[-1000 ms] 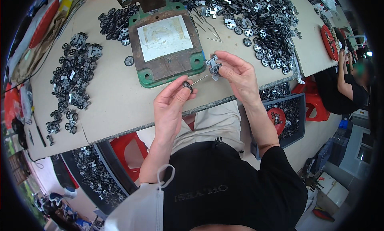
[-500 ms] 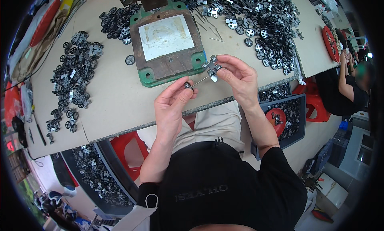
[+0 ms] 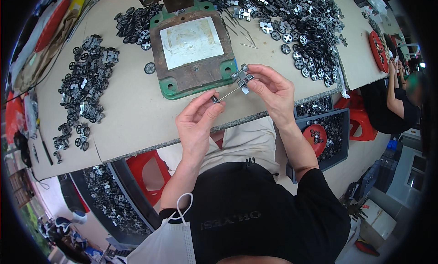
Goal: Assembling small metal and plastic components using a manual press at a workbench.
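Over the table's near edge, my left hand (image 3: 197, 120) pinches a small black wheel (image 3: 215, 99) between thumb and fingertips. A thin metal axle (image 3: 229, 95) runs from that wheel toward my right hand (image 3: 274, 92). There, my thumb and fingers grip a small dark grey and silvery toy-car chassis (image 3: 242, 78). The axle's far end meets the chassis; whether it passes inside cannot be made out. Just beyond both hands stands a green and brown press base (image 3: 191, 76) with a white plate (image 3: 191, 42) on top.
Wheeled chassis lie heaped at the left (image 3: 84, 86). A pile of black wheels (image 3: 315, 58) and chassis spreads at the back right, near loose thin rods (image 3: 248, 38). Grey crates of parts (image 3: 347, 136) flank me below the table. Another person (image 3: 397, 102) sits far right.
Both hands stay almost in place, with the wheel turned slightly in my left fingers. A white face mask now shows more fully at the lower left.
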Available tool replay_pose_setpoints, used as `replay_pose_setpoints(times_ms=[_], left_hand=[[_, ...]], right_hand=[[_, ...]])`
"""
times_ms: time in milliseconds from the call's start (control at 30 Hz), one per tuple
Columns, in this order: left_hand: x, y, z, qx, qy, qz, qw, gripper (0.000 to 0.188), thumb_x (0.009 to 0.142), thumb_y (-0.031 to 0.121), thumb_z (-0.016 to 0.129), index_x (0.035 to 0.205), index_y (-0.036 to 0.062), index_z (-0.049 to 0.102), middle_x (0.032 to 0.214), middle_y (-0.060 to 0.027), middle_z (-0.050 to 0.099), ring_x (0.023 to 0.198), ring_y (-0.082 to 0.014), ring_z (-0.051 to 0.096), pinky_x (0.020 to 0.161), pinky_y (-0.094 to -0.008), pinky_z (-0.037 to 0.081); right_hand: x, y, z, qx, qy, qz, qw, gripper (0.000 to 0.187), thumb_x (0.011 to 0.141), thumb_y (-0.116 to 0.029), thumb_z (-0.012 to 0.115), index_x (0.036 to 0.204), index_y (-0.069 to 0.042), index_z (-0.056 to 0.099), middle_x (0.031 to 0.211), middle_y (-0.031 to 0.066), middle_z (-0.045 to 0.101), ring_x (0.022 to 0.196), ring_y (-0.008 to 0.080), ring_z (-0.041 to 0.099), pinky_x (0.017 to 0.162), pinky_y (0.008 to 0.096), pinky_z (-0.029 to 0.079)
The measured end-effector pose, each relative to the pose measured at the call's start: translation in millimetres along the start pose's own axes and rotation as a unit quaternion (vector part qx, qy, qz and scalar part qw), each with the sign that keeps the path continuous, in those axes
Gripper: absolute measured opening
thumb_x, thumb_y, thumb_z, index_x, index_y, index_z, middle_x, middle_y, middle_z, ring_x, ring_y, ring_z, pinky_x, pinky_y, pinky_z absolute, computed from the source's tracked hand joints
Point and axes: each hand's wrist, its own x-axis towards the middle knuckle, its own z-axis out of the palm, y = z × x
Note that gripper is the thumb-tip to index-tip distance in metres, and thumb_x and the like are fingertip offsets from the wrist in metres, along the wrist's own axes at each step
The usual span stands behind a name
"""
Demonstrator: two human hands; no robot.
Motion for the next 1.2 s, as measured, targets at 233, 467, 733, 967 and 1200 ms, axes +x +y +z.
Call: replay_pose_setpoints(times_ms=[233, 467, 733, 967, 1200], left_hand=[[3.5, 0.6, -3.2, -0.119, -0.012, -0.082, 0.989, 0.030, 0.079, 0.000, 0.063, 0.108, -0.0023, 0.057, 0.097, -0.0097, 0.062, 0.082, -0.0178, 0.062, 0.074, -0.0268, 0.050], [2.0, -2.6, -2.2, -0.066, -0.005, -0.033, 0.997, 0.028, 0.081, 0.001, 0.061, 0.109, -0.0026, 0.057, 0.095, -0.0101, 0.063, 0.082, -0.0183, 0.063, 0.074, -0.0272, 0.051], [0.4, 2.2, -2.0, -0.059, 0.005, -0.061, 0.996, 0.031, 0.084, 0.004, 0.058, 0.113, -0.0029, 0.054, 0.099, -0.0136, 0.061, 0.084, -0.0227, 0.062, 0.074, -0.0282, 0.052], [-2.8, 8.9, 2.1, -0.046, 0.029, -0.049, 0.997, 0.028, 0.080, -0.001, 0.061, 0.108, -0.0052, 0.057, 0.096, -0.0126, 0.062, 0.082, -0.0188, 0.062, 0.074, -0.0267, 0.051], [-3.3, 7.2, 8.2, 0.043, 0.028, 0.038, 0.998, 0.029, 0.082, 0.001, 0.059, 0.110, -0.0074, 0.055, 0.096, -0.0131, 0.062, 0.084, -0.0209, 0.063, 0.071, -0.0268, 0.052]], right_hand=[[0.9, -4.9, 1.0, -0.062, -0.011, -0.072, 0.995, 0.030, 0.077, 0.007, 0.061, 0.107, 0.006, 0.056, 0.106, 0.0118, 0.056, 0.094, 0.0163, 0.057, 0.080, 0.0252, 0.048], [-0.4, -4.9, 3.8, 0.019, -0.004, 0.002, 1.000, 0.032, 0.077, 0.007, 0.061, 0.108, 0.005, 0.056, 0.103, 0.0123, 0.058, 0.094, 0.0162, 0.057, 0.081, 0.0255, 0.048], [-7.5, -1.2, 13.0, -0.007, 0.013, -0.020, 1.000, 0.034, 0.078, 0.007, 0.060, 0.112, 0.005, 0.055, 0.105, 0.0125, 0.059, 0.092, 0.0154, 0.058, 0.080, 0.0256, 0.047], [-9.6, 1.8, 14.6, -0.028, 0.010, -0.086, 0.996, 0.034, 0.078, 0.006, 0.061, 0.112, 0.004, 0.055, 0.105, 0.0121, 0.059, 0.094, 0.0144, 0.057, 0.080, 0.0246, 0.047], [-13.8, 5.9, 16.6, 0.000, 0.029, -0.042, 0.999, 0.033, 0.079, 0.006, 0.060, 0.111, 0.004, 0.055, 0.105, 0.0121, 0.059, 0.093, 0.0135, 0.057, 0.080, 0.0235, 0.046]])
